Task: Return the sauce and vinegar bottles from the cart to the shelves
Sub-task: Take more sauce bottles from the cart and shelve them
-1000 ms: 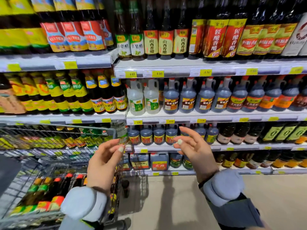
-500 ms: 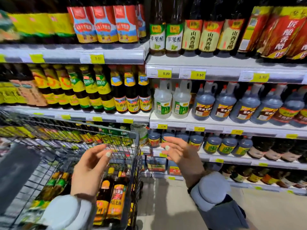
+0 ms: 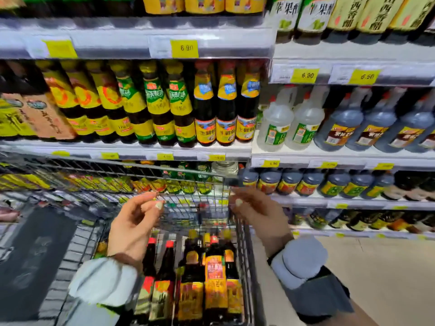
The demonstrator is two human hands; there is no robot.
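Several dark sauce and vinegar bottles (image 3: 214,274) with red and yellow caps stand upright in the front right corner of the wire cart (image 3: 246,255). Above them hover both of my hands, holding nothing. My left hand (image 3: 133,227) has loosely curled fingers over the cart's middle. My right hand (image 3: 256,215) is relaxed over the cart's right rim. Behind the cart, the shelves (image 3: 150,151) hold rows of yellow-labelled dark bottles (image 3: 204,107).
Clear white vinegar jugs (image 3: 275,123) and dark blue-grey jugs (image 3: 339,128) fill the right shelf bay. A dark bag (image 3: 35,262) lies in the cart's left part. Bare beige floor (image 3: 376,278) lies to the right of the cart.
The view has swung left and down, so the cart's bottles now sit under my hands. Both hands stay empty and have come closer over the cart.
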